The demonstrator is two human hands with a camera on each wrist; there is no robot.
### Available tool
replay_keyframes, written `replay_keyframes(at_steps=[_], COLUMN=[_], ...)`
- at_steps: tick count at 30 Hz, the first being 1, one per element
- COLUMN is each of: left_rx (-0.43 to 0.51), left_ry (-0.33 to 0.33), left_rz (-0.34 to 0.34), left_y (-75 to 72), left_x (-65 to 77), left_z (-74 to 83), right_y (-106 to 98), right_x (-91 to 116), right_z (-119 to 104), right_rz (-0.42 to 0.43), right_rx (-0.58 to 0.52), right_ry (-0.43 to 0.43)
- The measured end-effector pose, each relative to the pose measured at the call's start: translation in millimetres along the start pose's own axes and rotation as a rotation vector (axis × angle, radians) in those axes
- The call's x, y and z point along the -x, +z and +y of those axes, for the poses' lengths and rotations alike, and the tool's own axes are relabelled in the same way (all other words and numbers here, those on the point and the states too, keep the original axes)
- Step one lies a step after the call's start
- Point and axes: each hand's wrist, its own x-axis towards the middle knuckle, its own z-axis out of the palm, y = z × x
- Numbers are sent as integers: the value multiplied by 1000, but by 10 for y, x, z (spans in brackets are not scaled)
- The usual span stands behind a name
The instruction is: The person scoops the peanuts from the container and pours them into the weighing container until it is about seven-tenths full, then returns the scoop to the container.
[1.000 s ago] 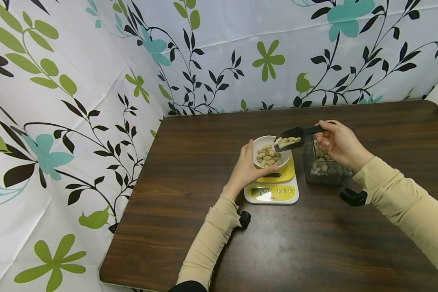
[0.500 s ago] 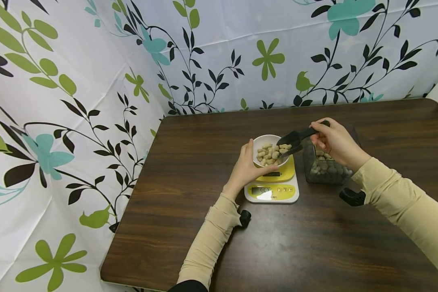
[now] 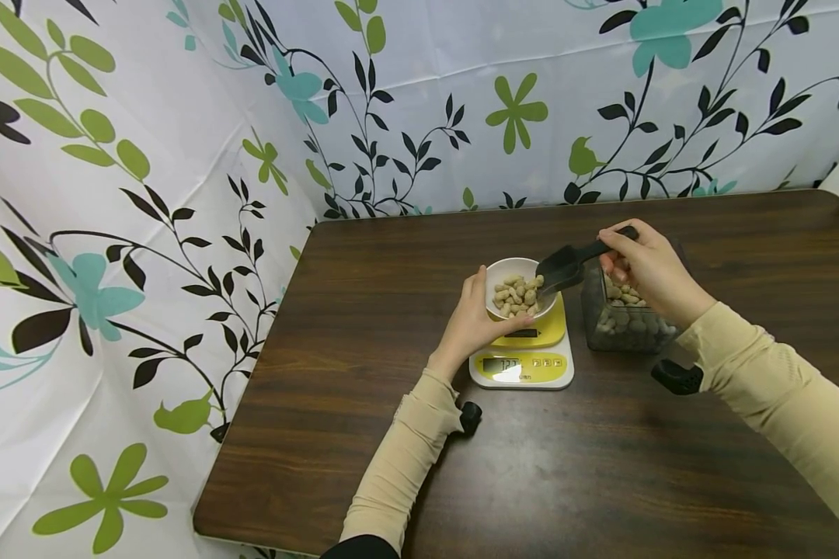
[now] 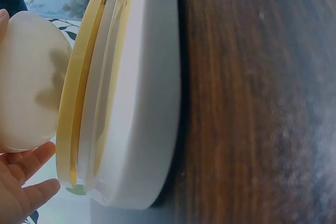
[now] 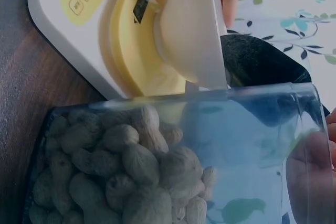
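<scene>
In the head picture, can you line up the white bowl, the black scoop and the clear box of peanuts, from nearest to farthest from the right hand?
From the right hand:
1. Black scoop: held by its handle, blade to the left.
2. Clear box of peanuts: close by, partly hidden behind the hand.
3. White bowl: farthest, over to the left.

two hands (image 3: 477,317) (image 3: 653,272), one bowl (image 5: 190,35), one scoop (image 3: 562,268), one scale (image 3: 520,369), one clear container (image 3: 629,338), one table (image 3: 356,349), countless peanuts (image 3: 514,296)
</scene>
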Motion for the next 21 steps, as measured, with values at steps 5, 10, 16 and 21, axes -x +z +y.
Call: replay_keyframes(at_steps=[5,10,16,21], left_rx=[8,2,6,2], left_ry=[2,4,6,3], left_rz=[3,5,2,-4], left_y=[7,5,3,7], left_x=[-7,-4,1,6], left_z=[3,-1,3,-2], right_y=[-43,-61,-61,-55], right_x=[19,23,27,33], right_z=[-8,-3,7,5], right_rz=[10,18,6,4], right_rx=[-29,-39,-95,-99], right_ry=[-21,-19,-19,-27])
